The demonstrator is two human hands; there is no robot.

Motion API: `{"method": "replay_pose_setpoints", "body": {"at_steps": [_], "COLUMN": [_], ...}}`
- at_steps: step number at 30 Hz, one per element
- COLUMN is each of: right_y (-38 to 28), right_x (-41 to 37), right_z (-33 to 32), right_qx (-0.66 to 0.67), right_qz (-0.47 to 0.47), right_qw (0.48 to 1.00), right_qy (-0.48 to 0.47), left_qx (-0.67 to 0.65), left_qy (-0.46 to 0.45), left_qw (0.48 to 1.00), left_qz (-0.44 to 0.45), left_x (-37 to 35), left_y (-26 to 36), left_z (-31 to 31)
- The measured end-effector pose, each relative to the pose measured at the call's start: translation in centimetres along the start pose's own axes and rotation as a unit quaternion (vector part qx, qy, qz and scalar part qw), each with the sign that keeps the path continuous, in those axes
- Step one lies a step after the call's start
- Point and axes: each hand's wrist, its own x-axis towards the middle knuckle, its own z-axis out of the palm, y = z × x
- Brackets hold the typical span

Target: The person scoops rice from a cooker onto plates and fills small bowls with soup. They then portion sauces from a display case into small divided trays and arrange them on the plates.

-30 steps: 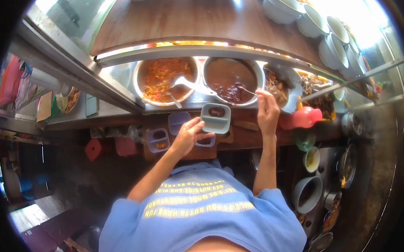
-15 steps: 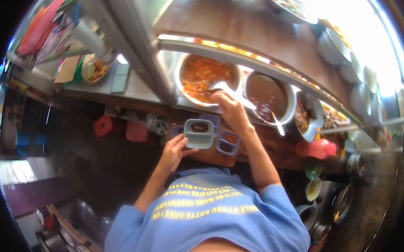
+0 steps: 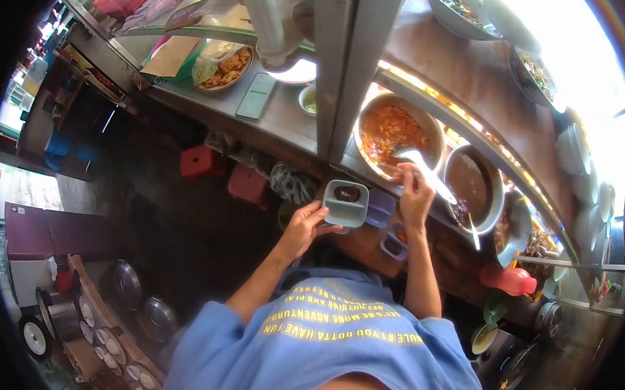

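My left hand (image 3: pixel 305 229) grips a pale grey-green divided container (image 3: pixel 345 214) by its near left edge. Dark food (image 3: pixel 347 194) sits in the container's far compartment; its near compartment shows bare. My right hand (image 3: pixel 416 194) is closed at the near rim of a pot of orange-red food (image 3: pixel 393 132), fingers around what looks like a white serving spoon (image 3: pixel 435 178). The exact grip is partly hidden. Below that hand, a purple divided container (image 3: pixel 395 242) with food stands on a wooden board, beside another purple container (image 3: pixel 380 207).
To the right are a pot of brown sauce (image 3: pixel 472 175) with a spoon and another food pot (image 3: pixel 510 224). A metal post (image 3: pixel 338 77) rises left of the pots. A phone (image 3: pixel 257 96) lies on the counter. Red stools (image 3: pixel 249 185) stand below, and a pink-red container (image 3: pixel 507 279) hangs right.
The view has swung left, so the counter and pots appear farther right. Both hands keep their holds, my right hand still at the orange-red food pot.
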Motion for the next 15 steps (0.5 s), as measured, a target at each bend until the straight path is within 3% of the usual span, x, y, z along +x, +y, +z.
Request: {"method": "replay_pose_setpoints", "body": {"at_steps": [5, 15], "right_y": [0.6, 0.5], "right_x": [-0.7, -0.9], "right_z": [-1.4, -0.9], "right_qx": [0.124, 0.190], "right_qz": [0.018, 0.034], "right_qw": [0.991, 0.979], "right_qy": [0.039, 0.063], "left_qx": [0.007, 0.026], "left_qy": [0.000, -0.014], "left_qw": [1.000, 0.999], "left_qz": [-0.001, 0.013], "left_x": [0.5, 1.7], "left_y": [0.7, 1.3], "left_z": [-0.4, -0.5]}}
